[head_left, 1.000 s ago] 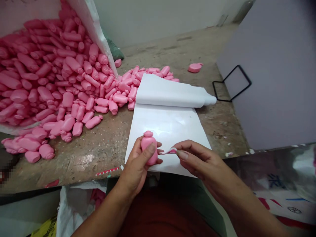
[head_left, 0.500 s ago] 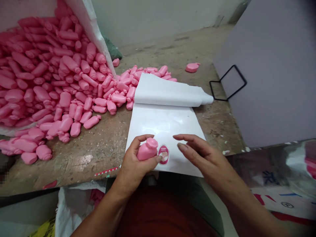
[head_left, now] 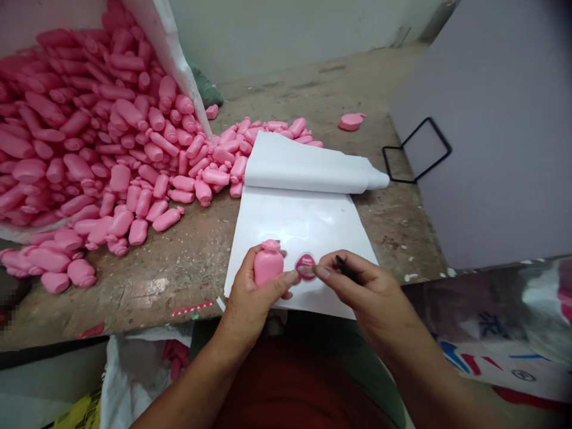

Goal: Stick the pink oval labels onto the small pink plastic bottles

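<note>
A small pink plastic bottle (head_left: 269, 267) stands nearly upright in my left hand (head_left: 250, 298), with the fingers wrapped round it and its neck at the top. Just right of the bottle is an oval red label (head_left: 306, 260) with white lettering, apart from the bottle. My right hand (head_left: 364, 283) pinches the label's right edge between thumb and finger. My left thumb tip lies close to its left edge; whether it touches is unclear. Something dark shows among my right fingers, too indistinct to name. Beneath both hands lies a white glossy sheet (head_left: 295, 220) with its far end curled over.
A large heap of pink bottles (head_left: 89, 119) spills from a white-walled container (head_left: 176, 47) onto the worn workbench (head_left: 196, 262). One bottle (head_left: 351, 121) lies alone at the back. On the right stands a grey panel (head_left: 496, 137) beside a black wire stand (head_left: 417, 152).
My left hand has turned the bottle more upright. The right hand has moved left and its fingers have closed on the label, which now sits slightly higher and farther right.
</note>
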Tool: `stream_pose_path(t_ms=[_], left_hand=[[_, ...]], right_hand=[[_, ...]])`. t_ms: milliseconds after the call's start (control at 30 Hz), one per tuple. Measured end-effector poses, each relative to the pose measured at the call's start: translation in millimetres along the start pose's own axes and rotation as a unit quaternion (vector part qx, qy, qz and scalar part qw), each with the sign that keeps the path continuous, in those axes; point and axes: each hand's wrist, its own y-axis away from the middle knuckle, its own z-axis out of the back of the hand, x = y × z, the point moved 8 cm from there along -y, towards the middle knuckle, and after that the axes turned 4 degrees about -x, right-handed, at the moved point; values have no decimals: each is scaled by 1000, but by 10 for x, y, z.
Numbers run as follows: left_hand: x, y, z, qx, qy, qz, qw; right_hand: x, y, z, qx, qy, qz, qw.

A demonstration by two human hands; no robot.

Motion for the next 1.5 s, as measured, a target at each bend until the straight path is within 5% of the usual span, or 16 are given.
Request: stream_pose_path(t_ms=[100,367,1500], left_hand=[[57,-16,4,5,65,42,997],[189,18,-197,61,240,168,954],[200,44,-207,42,233,160,958]], right_hand=[[-57,14,25,-4,-59,-52,997],[-149,151,-376,121,-136,-164,970],[-160,134,-503,126,-210,-171,955]])
